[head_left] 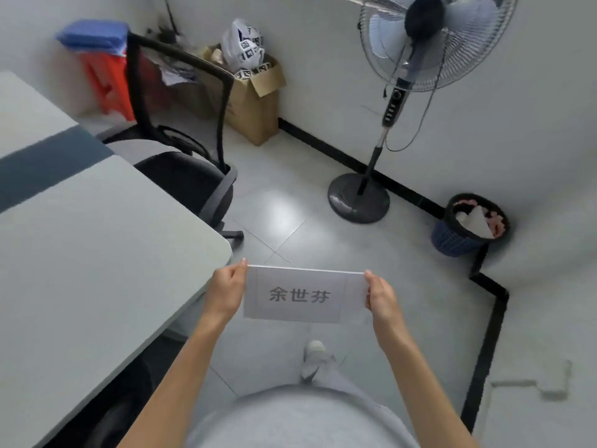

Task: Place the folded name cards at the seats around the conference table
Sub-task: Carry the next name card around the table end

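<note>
Here: folded name card (303,296) held in air between both hands, printed face up toward camera. Left hand (226,291) pinches left edge, right hand (381,297) pinches right edge. Conference table (97,240) corner just beyond left fingers; office chair (181,163) farther off, pedestal fan (400,101) beyond.

A person stands with both bare forearms stretched forward and slightly down, wrists level. The left hand (226,292) and the right hand (381,297) are held apart at matching height, palms turned inward towards each other, fingers curled in a pinch on the two short ends of a white folded paper name card (300,295) between them, thumbs uppermost.
</note>
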